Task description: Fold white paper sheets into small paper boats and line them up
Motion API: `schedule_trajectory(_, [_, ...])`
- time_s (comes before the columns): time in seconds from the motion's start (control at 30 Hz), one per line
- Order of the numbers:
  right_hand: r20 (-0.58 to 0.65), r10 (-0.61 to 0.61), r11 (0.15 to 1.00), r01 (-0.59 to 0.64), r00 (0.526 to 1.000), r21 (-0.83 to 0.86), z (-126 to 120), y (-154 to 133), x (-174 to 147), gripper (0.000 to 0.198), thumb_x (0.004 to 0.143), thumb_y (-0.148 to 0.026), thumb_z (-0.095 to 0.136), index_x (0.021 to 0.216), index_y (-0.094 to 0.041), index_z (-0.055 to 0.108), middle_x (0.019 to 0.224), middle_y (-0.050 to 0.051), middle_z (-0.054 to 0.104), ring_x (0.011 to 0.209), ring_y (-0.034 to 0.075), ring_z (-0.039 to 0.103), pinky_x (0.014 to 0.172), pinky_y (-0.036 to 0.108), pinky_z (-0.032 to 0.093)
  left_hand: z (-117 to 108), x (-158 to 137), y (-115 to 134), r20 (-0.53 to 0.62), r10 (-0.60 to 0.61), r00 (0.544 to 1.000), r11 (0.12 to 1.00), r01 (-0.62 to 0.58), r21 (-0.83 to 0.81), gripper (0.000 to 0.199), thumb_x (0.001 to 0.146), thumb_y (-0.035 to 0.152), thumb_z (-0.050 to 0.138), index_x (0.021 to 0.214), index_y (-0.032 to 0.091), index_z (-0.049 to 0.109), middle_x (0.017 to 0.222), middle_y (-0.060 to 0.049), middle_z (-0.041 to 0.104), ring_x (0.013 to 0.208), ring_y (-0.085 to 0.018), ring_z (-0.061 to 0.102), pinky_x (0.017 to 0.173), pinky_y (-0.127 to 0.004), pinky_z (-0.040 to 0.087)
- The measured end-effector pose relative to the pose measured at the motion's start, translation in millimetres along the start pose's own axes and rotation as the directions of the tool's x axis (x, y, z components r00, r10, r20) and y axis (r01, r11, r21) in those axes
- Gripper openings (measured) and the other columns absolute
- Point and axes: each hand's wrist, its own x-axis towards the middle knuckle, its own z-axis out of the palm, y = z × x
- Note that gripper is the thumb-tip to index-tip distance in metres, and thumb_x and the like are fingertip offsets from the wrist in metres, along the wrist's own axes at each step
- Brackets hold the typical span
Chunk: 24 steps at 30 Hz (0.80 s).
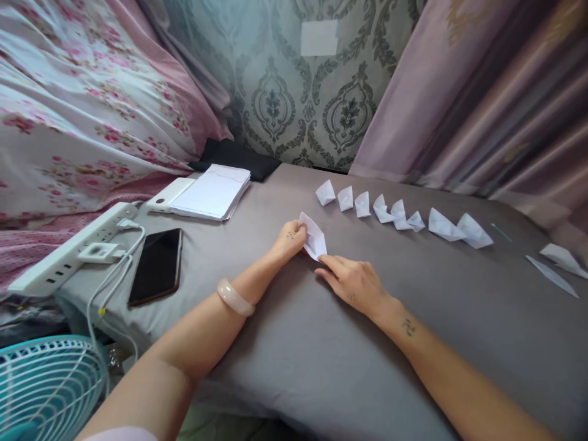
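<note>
A small folded white paper boat (pixel 314 239) is held up between my two hands over the grey cloth (pixel 294 343). My left hand (pixel 291 237) pinches its left side, thumb toward me, the other fingers partly hidden behind. At its lower right corner, the thumb and fingertips of my right hand (pixel 351 278) close on the paper edge. Beyond my hands a row of several folded white paper boats (pixel 362 204) stretches to the right, some touching each other.
On the left lie a black phone (pixel 156 266), a white power strip (pixel 78 248) with cables and a stack of white paper (pixel 209 193). A turquoise fan (pixel 50 386) stands at lower left. Loose folded paper pieces (pixel 551 275) lie far right.
</note>
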Motion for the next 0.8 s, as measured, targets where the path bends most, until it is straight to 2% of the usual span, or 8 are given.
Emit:
schedule_trajectory(0.13, [-0.003,-0.004,0.999,0.004,1.0,-0.046,-0.3,-1.0,7.6,0.031,0.101,-0.031,0.038,0.105,-0.023,0.067,0.092,0.005,0.073,0.077,0.017,0.068,0.059,0.026,0.036,-2.2,5.9,-3.5,0.004,-0.055,0.998,0.996,0.054,0.064,0.018,0.088,0.022,0.043,0.077,0.016,0.055,0.057,0.0,0.057,0.048,-0.014,0.057,0.049,-0.022,0.045])
schedule_trajectory(0.27, [-0.016,-0.014,0.999,0.014,1.0,-0.052,-1.8,-5.6,27.3,0.029,0.1,-0.029,0.039,0.103,-0.022,0.067,0.094,0.006,0.073,0.081,0.018,0.069,0.063,0.026,0.037,-16.3,14.3,-2.0,-0.061,-0.107,0.992,0.992,0.111,0.055,0.015,0.085,0.023,0.049,0.076,0.015,0.057,0.051,0.0,0.055,0.043,-0.014,0.054,0.048,-0.024,0.045])
schedule_trajectory(0.37, [-0.007,-0.012,0.999,0.012,1.0,-0.037,-1.6,-12.8,48.6,0.03,0.1,-0.028,0.038,0.101,-0.021,0.067,0.094,0.005,0.073,0.083,0.019,0.068,0.065,0.027,0.038,-32.3,20.5,1.1,-0.114,-0.146,0.983,0.989,0.146,-0.004,0.016,0.084,0.024,0.051,0.075,0.013,0.058,0.057,-0.002,0.057,0.05,-0.015,0.057,0.05,-0.024,0.048])
schedule_trajectory(0.47, [0.018,0.009,1.0,-0.009,1.0,-0.011,0.3,-20.1,71.4,0.03,0.1,-0.028,0.037,0.099,-0.021,0.067,0.095,0.006,0.073,0.087,0.02,0.068,0.07,0.027,0.039,-44.7,25.9,3.8,-0.131,-0.19,0.973,0.978,0.176,-0.115,0.028,0.091,0.035,0.045,0.082,0.013,0.059,0.068,-0.005,0.061,0.06,-0.015,0.062,0.056,-0.025,0.052])
schedule_trajectory(0.6, [0.056,0.153,0.988,-0.151,0.987,-0.042,7.8,-21.1,105.5,0.032,0.1,-0.029,0.035,0.105,-0.021,0.066,0.101,0.009,0.073,0.095,0.023,0.067,0.075,0.028,0.041,-49.6,34.4,3.0,-0.23,-0.264,0.937,0.932,0.186,-0.311,0.046,0.091,0.054,0.044,0.102,0.011,0.057,0.087,-0.012,0.065,0.073,-0.019,0.068,0.06,-0.026,0.054])
schedule_trajectory(0.7, [0.072,0.309,0.95,-0.303,0.948,-0.08,18.5,-13.1,134.8,0.036,0.1,-0.031,0.032,0.111,-0.019,0.064,0.107,0.013,0.071,0.101,0.025,0.066,0.081,0.03,0.043,-48.7,40.1,-1.0,-0.304,-0.267,0.914,0.939,0.176,-0.296,0.049,0.091,0.054,0.046,0.113,0.01,0.052,0.096,-0.016,0.065,0.079,-0.02,0.069,0.059,-0.025,0.054])
schedule_trajectory(0.8, [0.068,0.387,0.92,-0.38,0.92,-0.095,31.3,-2.6,162.3,0.041,0.101,-0.029,0.028,0.113,-0.015,0.065,0.107,0.019,0.07,0.102,0.027,0.066,0.083,0.034,0.044,-48.3,43.1,-5.2,-0.279,-0.283,0.917,0.937,0.203,-0.284,0.043,0.094,0.048,0.042,0.111,0.01,0.051,0.089,-0.014,0.065,0.072,-0.018,0.069,0.059,-0.024,0.054])
